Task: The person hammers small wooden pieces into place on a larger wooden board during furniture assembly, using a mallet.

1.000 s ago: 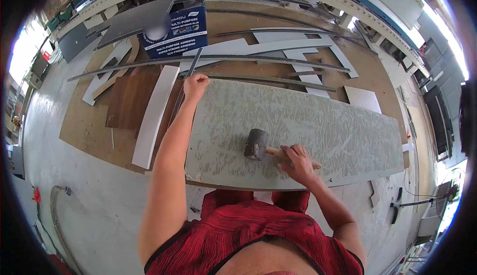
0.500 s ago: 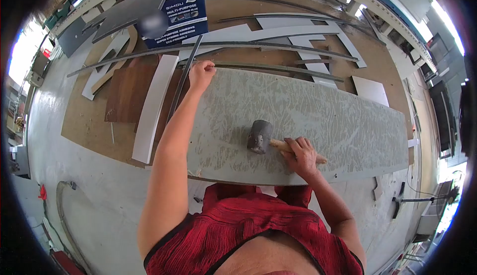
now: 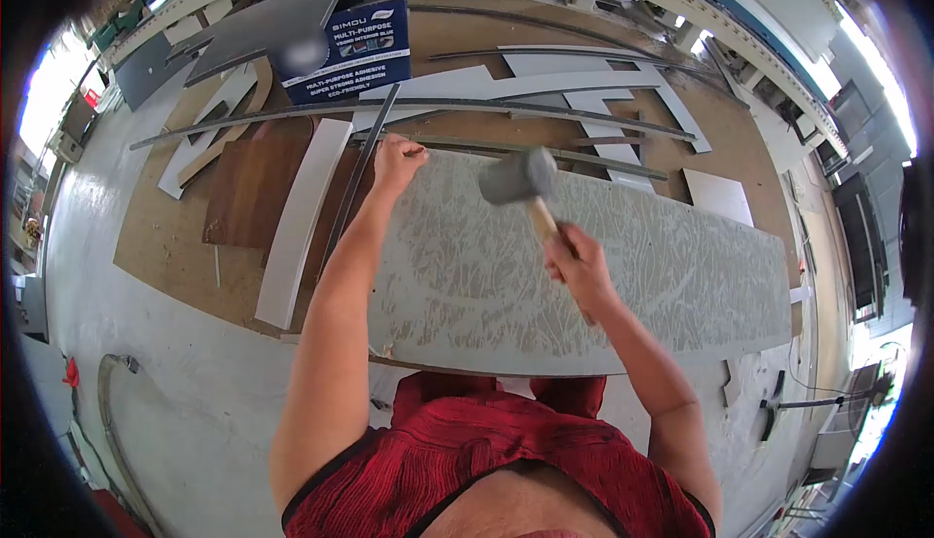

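Observation:
A patterned grey-green panel [image 3: 584, 275] lies flat in front of me. Over its right half, my right hand [image 3: 579, 264] is wrapped round the wooden handle of a mallet [image 3: 518, 176], whose dark grey head is raised above the panel towards its far edge. My left hand [image 3: 400, 161] is at the panel's far left corner, fingers pinched together; what they hold, if anything, is too small to make out.
Left of the panel are a white strip [image 3: 304, 227], a brown wooden board [image 3: 255, 188] and a narrow dark strip [image 3: 365, 163]. Beyond stand a blue adhesive box [image 3: 365, 47] and several white offcuts [image 3: 457, 83]. A fan-like stand [image 3: 817, 404] is at right.
My right hand has lifted the mallet off the panel and swung its head away from me, towards the far edge. My left hand remains at the corner, still pinched.

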`<action>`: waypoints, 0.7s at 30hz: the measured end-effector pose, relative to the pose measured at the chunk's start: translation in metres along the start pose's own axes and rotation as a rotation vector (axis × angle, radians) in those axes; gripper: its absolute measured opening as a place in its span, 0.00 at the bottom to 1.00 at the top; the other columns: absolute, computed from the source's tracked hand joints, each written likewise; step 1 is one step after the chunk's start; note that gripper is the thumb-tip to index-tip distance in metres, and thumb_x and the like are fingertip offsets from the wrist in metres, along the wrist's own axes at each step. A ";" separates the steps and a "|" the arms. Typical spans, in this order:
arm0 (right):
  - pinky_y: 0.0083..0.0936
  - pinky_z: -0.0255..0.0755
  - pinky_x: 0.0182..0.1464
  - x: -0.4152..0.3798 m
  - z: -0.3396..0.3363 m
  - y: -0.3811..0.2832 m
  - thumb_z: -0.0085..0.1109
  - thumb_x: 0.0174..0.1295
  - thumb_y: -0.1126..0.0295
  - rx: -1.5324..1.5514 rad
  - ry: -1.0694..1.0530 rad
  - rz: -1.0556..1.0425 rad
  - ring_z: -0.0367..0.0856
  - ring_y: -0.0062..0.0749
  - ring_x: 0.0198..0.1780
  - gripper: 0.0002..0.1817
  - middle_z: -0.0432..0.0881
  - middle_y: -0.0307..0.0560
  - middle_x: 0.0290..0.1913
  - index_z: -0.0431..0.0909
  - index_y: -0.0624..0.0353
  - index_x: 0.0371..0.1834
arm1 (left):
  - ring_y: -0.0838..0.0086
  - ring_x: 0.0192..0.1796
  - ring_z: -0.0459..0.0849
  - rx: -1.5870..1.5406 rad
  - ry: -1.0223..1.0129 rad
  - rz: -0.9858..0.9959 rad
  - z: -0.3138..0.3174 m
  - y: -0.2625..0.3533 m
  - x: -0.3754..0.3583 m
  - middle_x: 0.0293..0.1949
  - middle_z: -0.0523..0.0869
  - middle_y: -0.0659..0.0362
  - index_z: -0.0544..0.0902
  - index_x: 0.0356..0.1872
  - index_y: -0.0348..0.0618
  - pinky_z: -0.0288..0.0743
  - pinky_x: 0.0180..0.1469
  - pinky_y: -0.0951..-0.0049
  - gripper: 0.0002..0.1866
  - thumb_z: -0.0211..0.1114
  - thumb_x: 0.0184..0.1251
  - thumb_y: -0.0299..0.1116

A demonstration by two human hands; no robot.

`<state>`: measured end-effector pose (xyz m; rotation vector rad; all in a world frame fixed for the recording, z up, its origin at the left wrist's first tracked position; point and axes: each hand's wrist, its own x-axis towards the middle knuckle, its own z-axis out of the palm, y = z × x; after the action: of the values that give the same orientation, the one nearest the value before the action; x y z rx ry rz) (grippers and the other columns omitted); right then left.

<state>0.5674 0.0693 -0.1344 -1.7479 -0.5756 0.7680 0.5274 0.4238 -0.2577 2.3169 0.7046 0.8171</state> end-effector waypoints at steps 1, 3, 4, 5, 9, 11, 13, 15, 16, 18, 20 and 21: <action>0.20 0.67 0.30 0.011 0.007 -0.011 0.54 0.61 0.68 0.022 0.008 -0.073 0.68 0.18 0.27 0.17 0.73 0.36 0.28 0.71 0.62 0.52 | 0.64 0.40 0.80 -0.012 0.002 -0.023 0.000 0.002 -0.001 0.36 0.79 0.57 0.86 0.27 0.45 0.73 0.42 0.67 0.10 0.71 0.45 0.37; 0.15 0.63 0.24 0.034 0.025 -0.030 0.53 0.62 0.69 0.066 0.021 -0.222 0.65 0.15 0.22 0.18 0.70 0.34 0.24 0.70 0.61 0.54 | 0.63 0.40 0.80 -0.037 0.012 -0.070 0.000 0.007 -0.002 0.36 0.79 0.57 0.86 0.27 0.44 0.73 0.42 0.67 0.09 0.71 0.45 0.37; 0.16 0.63 0.24 0.049 0.032 -0.033 0.53 0.61 0.69 -0.015 0.050 -0.294 0.65 0.15 0.22 0.18 0.70 0.34 0.24 0.70 0.61 0.54 | 0.63 0.40 0.80 -0.045 0.031 -0.065 0.000 0.007 -0.003 0.36 0.79 0.57 0.86 0.27 0.44 0.73 0.42 0.67 0.09 0.71 0.45 0.36; 0.17 0.63 0.23 0.067 0.040 -0.030 0.53 0.61 0.69 -0.096 0.080 -0.367 0.65 0.15 0.22 0.18 0.70 0.34 0.24 0.70 0.60 0.55 | 0.63 0.40 0.80 -0.052 0.050 -0.059 0.001 0.007 -0.004 0.36 0.79 0.57 0.86 0.27 0.44 0.73 0.42 0.67 0.09 0.70 0.46 0.36; 0.29 0.71 0.37 0.118 0.064 -0.024 0.55 0.58 0.64 -0.286 0.098 -0.337 0.79 0.35 0.35 0.21 0.79 0.50 0.32 0.70 0.52 0.56 | 0.64 0.40 0.80 0.010 0.074 -0.056 -0.003 0.019 -0.007 0.37 0.79 0.57 0.85 0.28 0.43 0.73 0.42 0.67 0.08 0.70 0.46 0.34; 0.33 0.71 0.40 0.134 0.075 -0.019 0.55 0.58 0.63 -0.360 0.128 -0.342 0.79 0.43 0.39 0.21 0.80 0.52 0.37 0.70 0.50 0.56 | 0.64 0.39 0.80 0.004 0.072 -0.053 0.000 0.013 -0.005 0.37 0.79 0.58 0.85 0.28 0.43 0.74 0.42 0.67 0.09 0.70 0.45 0.34; 0.37 0.71 0.42 0.139 0.081 -0.018 0.54 0.57 0.63 -0.454 0.142 -0.343 0.79 0.49 0.43 0.21 0.81 0.53 0.40 0.70 0.48 0.56 | 0.63 0.39 0.81 -0.020 0.061 -0.070 0.007 0.005 -0.003 0.36 0.80 0.58 0.85 0.28 0.43 0.74 0.42 0.68 0.09 0.70 0.43 0.33; 0.40 0.71 0.44 0.138 0.085 -0.022 0.54 0.57 0.63 -0.563 0.137 -0.344 0.78 0.51 0.45 0.21 0.81 0.54 0.42 0.70 0.47 0.56 | 0.63 0.38 0.81 -0.039 0.051 -0.088 0.010 -0.002 -0.003 0.35 0.80 0.58 0.84 0.27 0.42 0.74 0.42 0.68 0.10 0.71 0.42 0.33; 0.40 0.71 0.44 0.139 0.087 -0.021 0.54 0.57 0.63 -0.569 0.140 -0.336 0.78 0.51 0.45 0.21 0.81 0.53 0.42 0.70 0.47 0.56 | 0.63 0.38 0.81 -0.045 0.048 -0.096 0.009 -0.001 -0.002 0.34 0.80 0.57 0.84 0.26 0.42 0.74 0.42 0.68 0.09 0.71 0.41 0.32; 0.41 0.71 0.44 0.139 0.090 -0.014 0.54 0.57 0.63 -0.581 0.149 -0.320 0.78 0.50 0.45 0.21 0.81 0.53 0.42 0.70 0.46 0.56 | 0.63 0.37 0.82 -0.154 0.045 -0.148 0.008 -0.001 -0.002 0.33 0.81 0.57 0.83 0.25 0.41 0.74 0.42 0.68 0.10 0.72 0.41 0.32; 0.40 0.71 0.44 0.140 0.091 -0.009 0.54 0.57 0.63 -0.592 0.156 -0.307 0.78 0.51 0.45 0.22 0.80 0.53 0.43 0.70 0.45 0.57 | 0.63 0.37 0.82 -0.359 0.044 -0.238 0.009 -0.002 -0.003 0.32 0.81 0.57 0.82 0.24 0.39 0.75 0.41 0.68 0.10 0.72 0.40 0.32; 0.40 0.71 0.44 0.141 0.092 -0.007 0.54 0.57 0.62 -0.596 0.160 -0.302 0.78 0.51 0.45 0.22 0.80 0.53 0.43 0.70 0.45 0.57 | 0.64 0.36 0.82 -0.327 0.052 -0.219 0.012 -0.006 -0.003 0.32 0.81 0.57 0.82 0.25 0.38 0.75 0.40 0.68 0.11 0.72 0.40 0.32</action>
<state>0.5945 0.2301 -0.1759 -2.1660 -1.0023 0.2466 0.5320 0.4220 -0.2700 1.8965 0.7686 0.8250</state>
